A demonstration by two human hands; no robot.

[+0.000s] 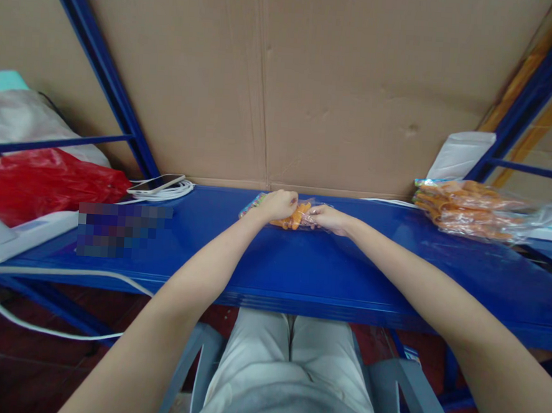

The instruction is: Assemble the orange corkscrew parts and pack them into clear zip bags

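Note:
A small clear packet of orange pieces [295, 219] lies at the back middle of the blue shelf [300, 264], against the cardboard wall. My left hand [280, 205] is closed in a fist on the packet's left end. My right hand [327, 219] pinches its right end. Both arms reach forward over the shelf from my lap.
A pile of similar orange packets [467, 207] lies at the right, with a white bag [461, 154] behind it. A phone [156, 183] and coiled white cable [169, 192] sit at the back left, beside a red plastic bag [43, 183]. Blue rack posts rise at both sides.

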